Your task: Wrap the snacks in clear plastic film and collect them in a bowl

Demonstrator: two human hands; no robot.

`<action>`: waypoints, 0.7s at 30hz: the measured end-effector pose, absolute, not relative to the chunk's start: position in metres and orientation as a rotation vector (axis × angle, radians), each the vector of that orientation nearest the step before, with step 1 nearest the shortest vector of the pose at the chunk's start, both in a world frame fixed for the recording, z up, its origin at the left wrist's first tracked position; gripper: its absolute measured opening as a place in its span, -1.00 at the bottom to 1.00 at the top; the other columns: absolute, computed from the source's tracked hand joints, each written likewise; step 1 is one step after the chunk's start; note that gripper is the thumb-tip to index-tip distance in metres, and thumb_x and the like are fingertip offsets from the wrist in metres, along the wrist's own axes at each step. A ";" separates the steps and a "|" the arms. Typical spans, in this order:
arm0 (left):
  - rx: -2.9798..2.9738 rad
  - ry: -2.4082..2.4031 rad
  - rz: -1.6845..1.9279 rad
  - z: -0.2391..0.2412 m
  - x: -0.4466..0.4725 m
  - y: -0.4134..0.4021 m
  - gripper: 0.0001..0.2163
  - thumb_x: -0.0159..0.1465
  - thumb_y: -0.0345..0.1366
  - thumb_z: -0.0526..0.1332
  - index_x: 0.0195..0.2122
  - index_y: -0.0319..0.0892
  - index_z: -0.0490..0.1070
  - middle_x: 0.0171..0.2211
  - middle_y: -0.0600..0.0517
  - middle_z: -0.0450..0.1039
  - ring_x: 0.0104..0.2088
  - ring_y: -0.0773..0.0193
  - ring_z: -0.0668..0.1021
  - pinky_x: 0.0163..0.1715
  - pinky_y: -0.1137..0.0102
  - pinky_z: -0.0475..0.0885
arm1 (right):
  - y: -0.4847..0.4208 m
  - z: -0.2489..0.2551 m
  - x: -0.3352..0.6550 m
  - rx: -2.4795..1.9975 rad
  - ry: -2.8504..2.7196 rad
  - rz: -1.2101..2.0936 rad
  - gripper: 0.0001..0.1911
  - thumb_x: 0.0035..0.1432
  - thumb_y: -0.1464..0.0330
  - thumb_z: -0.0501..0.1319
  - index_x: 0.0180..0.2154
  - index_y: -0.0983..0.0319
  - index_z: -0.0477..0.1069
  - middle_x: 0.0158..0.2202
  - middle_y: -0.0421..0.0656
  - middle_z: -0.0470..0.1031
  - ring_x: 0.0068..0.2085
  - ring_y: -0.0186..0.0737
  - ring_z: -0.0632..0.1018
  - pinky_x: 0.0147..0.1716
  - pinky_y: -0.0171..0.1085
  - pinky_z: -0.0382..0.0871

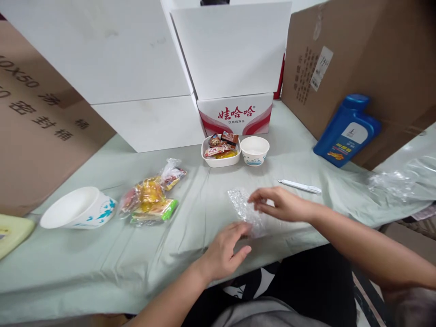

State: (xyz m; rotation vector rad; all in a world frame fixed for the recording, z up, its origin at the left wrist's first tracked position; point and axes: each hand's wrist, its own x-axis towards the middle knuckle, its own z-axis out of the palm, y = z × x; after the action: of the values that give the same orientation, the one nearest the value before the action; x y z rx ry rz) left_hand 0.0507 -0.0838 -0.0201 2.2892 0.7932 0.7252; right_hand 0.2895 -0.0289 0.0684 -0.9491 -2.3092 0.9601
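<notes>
A clear crinkled plastic bag [242,210] lies flat on the pale green tablecloth [190,254] in front of me. My left hand [223,252] pinches the bag's near end between thumb and fingers. My right hand [281,204] pinches the bag's far right edge with its fingertips. Nothing shows inside the bag.
A clear bag of wrapped snacks [151,197] lies left of centre beside a large white bowl [76,209]. Farther back stand a white tray of snacks [220,152] and a small white bowl [255,150]. A white pen [299,185], blue bottle [345,131] and cardboard boxes [361,59] are around.
</notes>
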 end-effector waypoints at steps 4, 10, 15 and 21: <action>2.076 0.887 0.770 -0.024 0.047 -0.083 -0.39 0.31 -0.37 0.14 0.32 -0.11 -0.12 -0.07 -0.11 0.54 0.06 0.10 0.51 0.08 0.12 0.41 | 0.030 0.048 0.257 -1.113 -2.334 0.998 -0.78 0.17 0.47 0.21 -0.11 0.29 0.44 -0.36 -0.19 0.55 -0.37 -0.32 0.55 -0.32 -0.32 0.39; 2.117 0.850 0.729 -0.014 0.049 -0.078 -0.67 0.30 -0.41 0.10 0.09 -0.10 0.34 0.02 -0.08 0.48 0.05 0.16 0.51 0.06 0.20 0.45 | 0.044 0.018 0.229 -1.250 -2.387 0.753 -0.83 0.16 0.50 0.21 -0.18 0.27 0.48 -0.28 -0.13 0.58 -0.27 -0.25 0.55 -0.25 -0.32 0.34; 2.147 0.843 0.752 -0.012 0.052 -0.074 -0.71 0.29 -0.44 0.10 0.03 -0.13 0.40 -0.05 -0.06 0.53 0.03 0.17 0.50 0.08 0.20 0.43 | 0.039 0.001 0.220 -1.189 -2.532 0.390 -0.85 0.29 0.42 0.15 -0.16 0.28 0.47 -0.18 -0.09 0.55 -0.18 -0.26 0.53 -0.17 -0.34 0.28; 2.274 0.936 0.773 -0.010 0.055 -0.085 -0.72 0.30 -0.45 0.08 0.01 -0.12 0.38 -0.06 -0.05 0.51 0.04 0.15 0.49 0.09 0.16 0.43 | 0.037 -0.011 0.211 -1.261 -2.596 0.168 -0.77 0.36 0.34 0.06 -0.17 0.29 0.47 -0.22 -0.03 0.50 -0.20 -0.17 0.50 -0.20 -0.24 0.20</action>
State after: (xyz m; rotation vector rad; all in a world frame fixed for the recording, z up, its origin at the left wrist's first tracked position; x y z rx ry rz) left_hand 0.0549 -0.0851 -0.0095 2.2741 0.9360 0.7732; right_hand 0.2109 0.0371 -0.0109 -1.2614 -2.5960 0.1683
